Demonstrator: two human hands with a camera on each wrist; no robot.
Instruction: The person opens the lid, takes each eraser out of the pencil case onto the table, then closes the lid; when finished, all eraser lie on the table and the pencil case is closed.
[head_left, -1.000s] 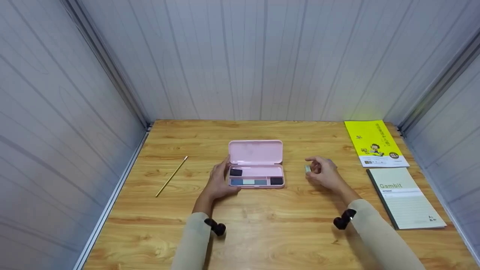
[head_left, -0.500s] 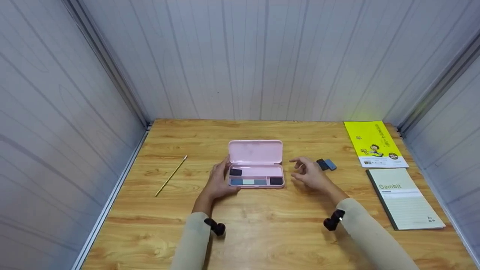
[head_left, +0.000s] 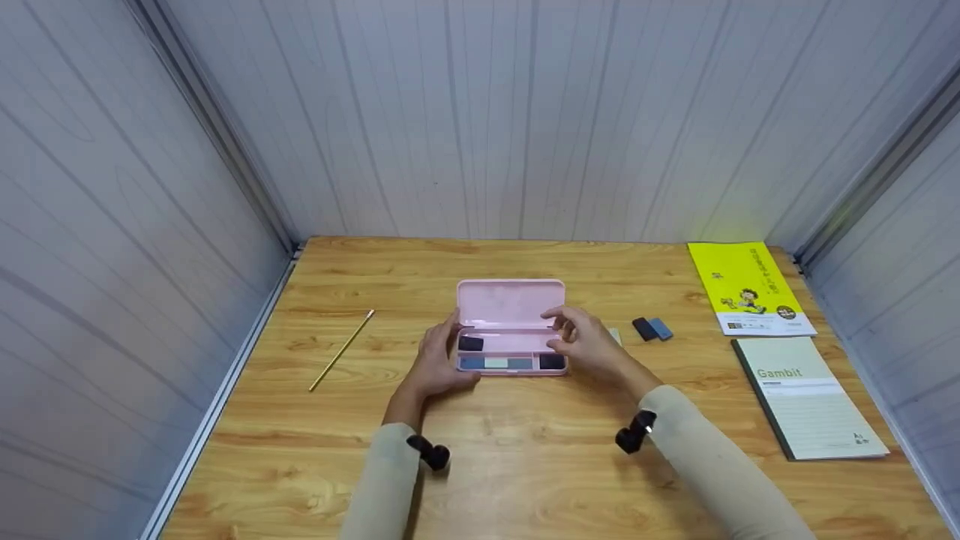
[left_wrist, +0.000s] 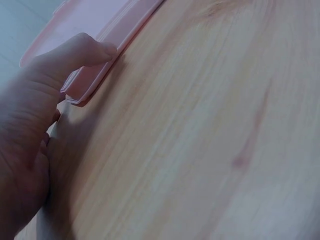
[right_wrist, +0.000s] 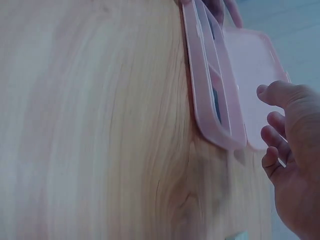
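Note:
An open pink pencil case [head_left: 511,303] lies mid-table, lid folded back. Its tray holds a dark eraser [head_left: 472,344] at the left, another dark eraser [head_left: 553,361] at the right, and a blue-and-white strip [head_left: 496,364] along the front. My left hand [head_left: 437,361] rests on the table at the case's left end, its thumb [left_wrist: 85,50] touching the case rim [left_wrist: 95,75]. My right hand [head_left: 589,346] hovers over the case's right end with loosely curled fingers [right_wrist: 272,137] that hold nothing. In the right wrist view the case [right_wrist: 210,100] lies just left of that hand [right_wrist: 295,150].
A small pale eraser [head_left: 615,335] and a dark and blue eraser pair [head_left: 651,328] lie right of the case. A gold pencil [head_left: 343,351] lies at the left. A yellow booklet [head_left: 750,289] and a Gambit notebook [head_left: 806,397] lie at the right. Panel walls enclose the table.
My right hand has let go of the small pale eraser, which now lies on the table, and moved left to the case's right end. My left hand has stayed put.

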